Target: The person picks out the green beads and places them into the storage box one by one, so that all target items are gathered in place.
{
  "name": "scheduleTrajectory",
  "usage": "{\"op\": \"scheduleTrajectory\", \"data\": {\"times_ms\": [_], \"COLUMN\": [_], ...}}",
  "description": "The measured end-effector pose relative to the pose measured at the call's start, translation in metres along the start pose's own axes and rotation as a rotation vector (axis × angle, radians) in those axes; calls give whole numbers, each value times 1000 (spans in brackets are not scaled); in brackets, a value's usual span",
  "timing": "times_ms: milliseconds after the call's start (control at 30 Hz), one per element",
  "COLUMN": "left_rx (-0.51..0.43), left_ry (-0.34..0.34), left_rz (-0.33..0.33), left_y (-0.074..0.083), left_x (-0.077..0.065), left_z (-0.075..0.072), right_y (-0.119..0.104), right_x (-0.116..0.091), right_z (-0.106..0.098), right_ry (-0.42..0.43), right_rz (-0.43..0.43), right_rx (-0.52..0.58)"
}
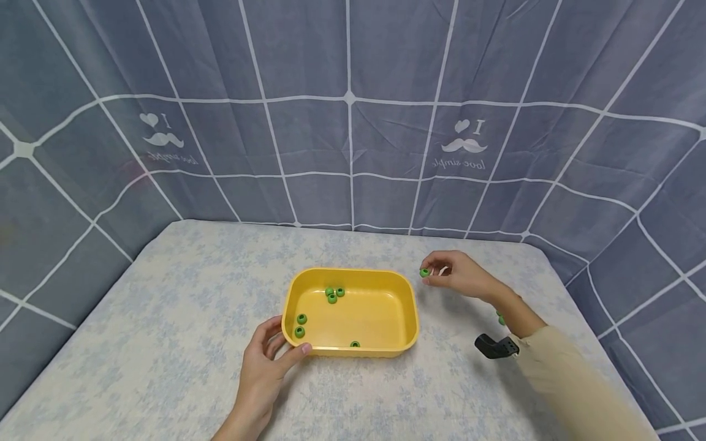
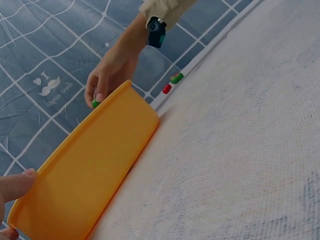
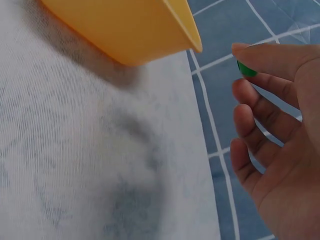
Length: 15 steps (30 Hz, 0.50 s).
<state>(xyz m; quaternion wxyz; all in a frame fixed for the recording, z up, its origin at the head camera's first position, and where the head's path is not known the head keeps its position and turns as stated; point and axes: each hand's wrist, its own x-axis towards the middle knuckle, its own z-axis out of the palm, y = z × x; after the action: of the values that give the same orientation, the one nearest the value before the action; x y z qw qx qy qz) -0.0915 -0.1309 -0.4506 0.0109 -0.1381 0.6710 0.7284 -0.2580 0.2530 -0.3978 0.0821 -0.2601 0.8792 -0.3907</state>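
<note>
A yellow plastic tray (image 1: 375, 315) stands on the table with several green beads (image 1: 332, 298) inside, each showing a dark hole. My left hand (image 1: 265, 367) grips the tray's near left corner, thumb over the rim. Just right of the tray, my right hand (image 1: 460, 275) pinches one green bead (image 1: 424, 272) between thumb and forefinger, held above the table. In the right wrist view the thumb partly hides this bead (image 3: 246, 69), and the other fingers curl loosely. The left wrist view shows the right hand (image 2: 112, 75) beyond the tray's far end.
More green beads (image 1: 501, 318) lie on the table by the right forearm, which partly hides them. A red bead (image 2: 166, 89) lies near them in the left wrist view. A patterned cloth (image 1: 182, 318) covers the table. A grey-blue checked curtain (image 1: 309, 135) hangs around it.
</note>
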Motion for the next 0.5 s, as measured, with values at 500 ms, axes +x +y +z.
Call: {"op": "scheduleTrajectory", "data": {"times_ms": [500], "left_rx": [6], "left_ry": [0], "left_rz": [20], "left_y": [0], "left_x": [0], "left_z": [1], "right_y": [-30], "right_x": [30], "right_z": [15], "right_ry": [-69], "right_rz": [-94], "right_rx": [-29]}}
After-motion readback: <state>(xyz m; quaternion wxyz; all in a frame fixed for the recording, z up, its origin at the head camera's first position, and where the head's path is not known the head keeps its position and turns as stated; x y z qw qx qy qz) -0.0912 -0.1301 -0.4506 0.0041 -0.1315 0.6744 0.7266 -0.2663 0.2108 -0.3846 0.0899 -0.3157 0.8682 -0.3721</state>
